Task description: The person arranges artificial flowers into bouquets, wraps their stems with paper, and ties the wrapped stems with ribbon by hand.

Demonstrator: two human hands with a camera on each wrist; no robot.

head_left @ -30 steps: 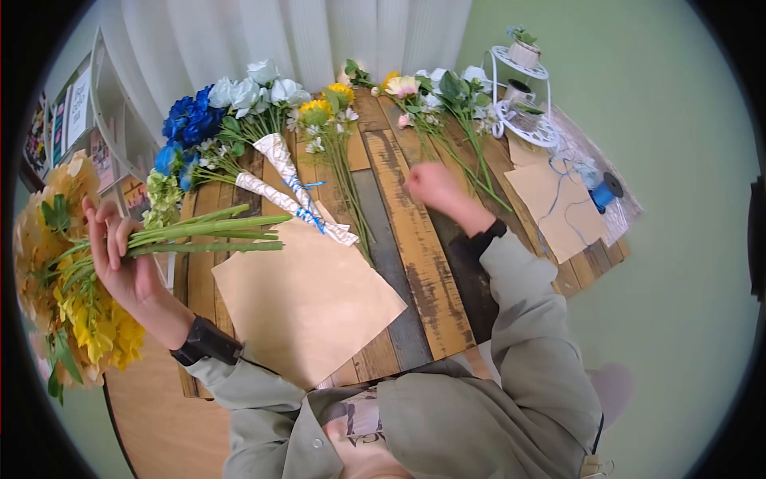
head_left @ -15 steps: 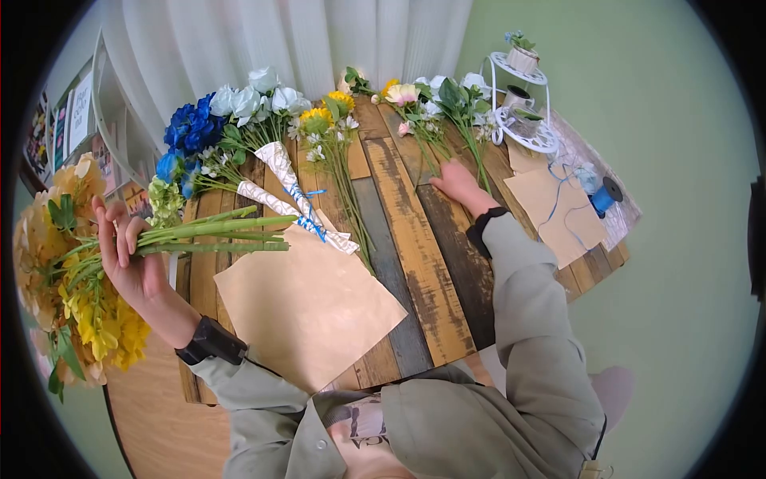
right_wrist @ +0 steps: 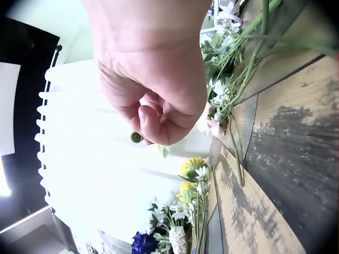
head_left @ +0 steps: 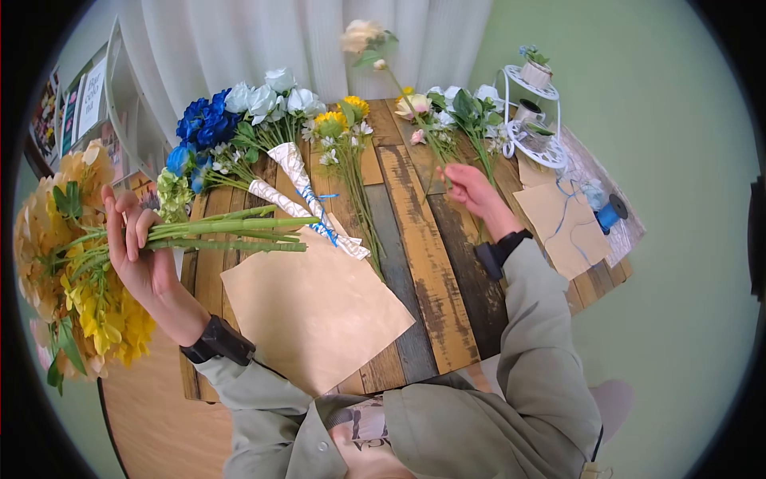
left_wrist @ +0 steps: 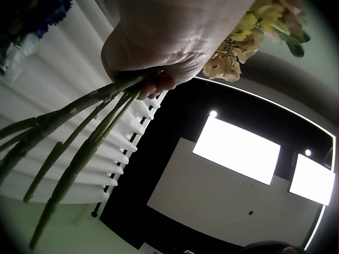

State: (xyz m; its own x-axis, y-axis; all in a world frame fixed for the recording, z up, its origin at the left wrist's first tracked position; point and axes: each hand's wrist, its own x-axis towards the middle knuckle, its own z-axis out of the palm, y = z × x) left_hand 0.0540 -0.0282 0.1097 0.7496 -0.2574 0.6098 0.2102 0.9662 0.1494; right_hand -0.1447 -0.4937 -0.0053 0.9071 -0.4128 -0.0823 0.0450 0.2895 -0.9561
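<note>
My left hand (head_left: 144, 255) grips the green stems (head_left: 231, 231) of a bunch of peach and yellow flowers (head_left: 88, 295), off the table's left side. The blooms hang beyond the back of the hand, and the cut stem ends point right over the table. In the left wrist view, the stems (left_wrist: 79, 143) come out under the palm. My right hand (head_left: 472, 191) pinches the lower stem of a cream rose (head_left: 361, 37), its bloom raised against the curtain. The cut end of the rose stem (right_wrist: 136, 137) pokes out beside the curled fingers in the right wrist view.
Brown wrapping paper (head_left: 319, 311) covers the table's near left. Behind it lie two wrapped bouquets (head_left: 295, 172), yellow flowers with long stems (head_left: 355, 191) and a pile of pale flowers (head_left: 447, 120). A white stand (head_left: 531, 120) and a blue ribbon spool (head_left: 613, 214) occupy the right.
My right hand went down to the stems on the table and has lifted the cream rose from the back edge. The left hand still holds its bunch, almost unmoved.
</note>
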